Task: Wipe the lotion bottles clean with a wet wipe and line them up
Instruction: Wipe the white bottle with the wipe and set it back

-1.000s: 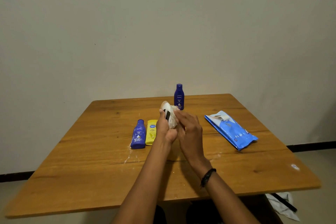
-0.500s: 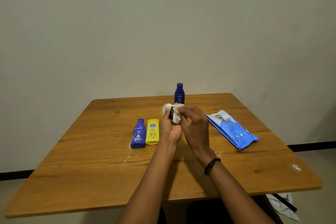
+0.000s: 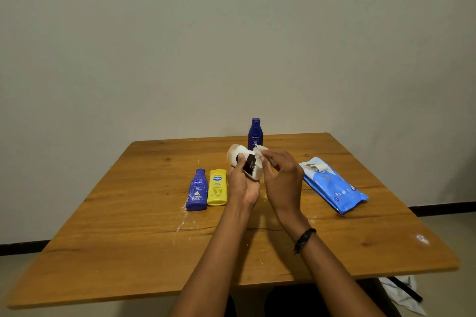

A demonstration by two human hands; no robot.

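The person's left hand (image 3: 242, 185) grips a white lotion bottle (image 3: 248, 165) with a dark label, held above the middle of the wooden table (image 3: 128, 239). Its fingers are curled round the body and the thumb lies across the front. The right hand (image 3: 283, 182) pinches a white wet wipe (image 3: 260, 149) between its fingertips and presses it against the upper right side of that bottle. A black bracelet (image 3: 304, 239) circles the right wrist.

Just left of the left hand, two bottles lie flat side by side, touching or nearly so, with their caps pointing away from the person: a blue Nivea bottle (image 3: 197, 190) and a yellow Vaseline bottle (image 3: 217, 188). White smears (image 3: 184, 222) streak the tabletop in front of the blue one. A second blue Nivea bottle (image 3: 255, 133) stands upright near the far edge, behind the hands. A blue wet wipe pack (image 3: 334, 188) lies at an angle to the right of the right hand, with its flap peeled open. A pale cloth (image 3: 404, 293) lies on the floor under the table's near right corner.
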